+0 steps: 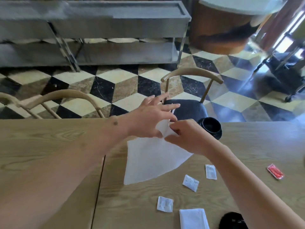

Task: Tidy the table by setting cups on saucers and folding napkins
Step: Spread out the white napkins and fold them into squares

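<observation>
1. The left half of the table point(41, 146) is bare wood, open for a hand to pass.
2. Right of centre, the lifted napkin point(151, 161) blocks the way.
3. Near right, sachets point(190, 182) and a folded napkin point(193, 218) crowd the surface.
4. Far right, a black cup point(211, 128) stands.

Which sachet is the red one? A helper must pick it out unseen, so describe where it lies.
Start at the wooden table and go to its right side, beyond the right hand. The red sachet lies flat there, alone. The three other sachets, nearer the middle, are white.
</observation>
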